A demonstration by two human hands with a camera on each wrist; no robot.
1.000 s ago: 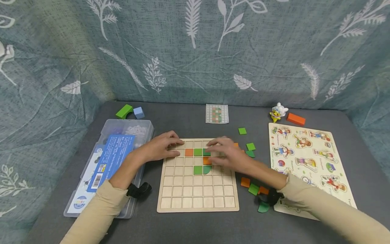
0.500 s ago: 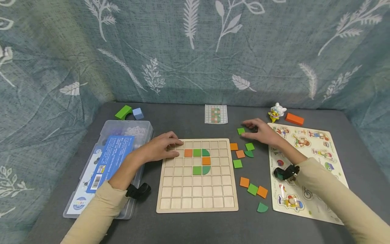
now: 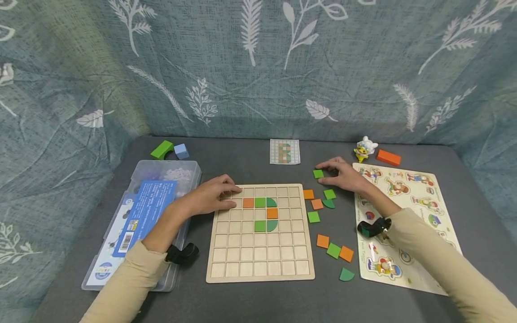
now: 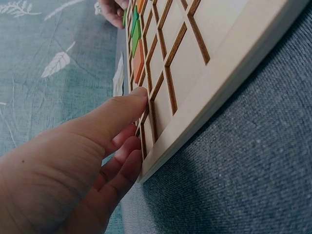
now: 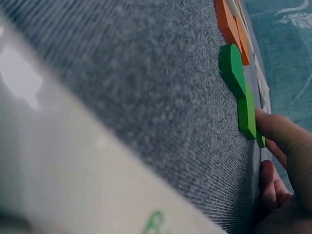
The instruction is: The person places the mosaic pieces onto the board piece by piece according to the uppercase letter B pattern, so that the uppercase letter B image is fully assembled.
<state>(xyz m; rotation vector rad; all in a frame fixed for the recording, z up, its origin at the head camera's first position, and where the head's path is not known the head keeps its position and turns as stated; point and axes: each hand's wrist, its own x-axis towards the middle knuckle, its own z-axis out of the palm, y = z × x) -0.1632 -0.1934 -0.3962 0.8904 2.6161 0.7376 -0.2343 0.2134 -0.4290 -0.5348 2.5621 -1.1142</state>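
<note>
Lying at the left of the frame, a clear plastic box (image 3: 121,242) with a blue label sits on the grey bench (image 3: 250,300), and a green block (image 3: 162,149) and a blue cube (image 3: 181,151) are above it near the curtain. The left hand (image 3: 210,197) rests on the upper left corner of the wooden grid board (image 3: 260,233); its fingers (image 4: 127,105) are straight and close together, pressing flat on the board. In the middle of the board sit orange and green tiles. A small pattern card (image 3: 285,151) lies above the board. To the right of the board, loose tiles are scattered. The right hand (image 3: 343,175) is in the upper right part, and its fingers (image 5: 275,129) touch the green square tile (image 3: 318,173), thumb and forefinger on either side of it. At the far right lies a picture puzzle (image 3: 408,224), with a small toy figure (image 3: 365,149) and an orange block (image 3: 388,157) above it.
</note>
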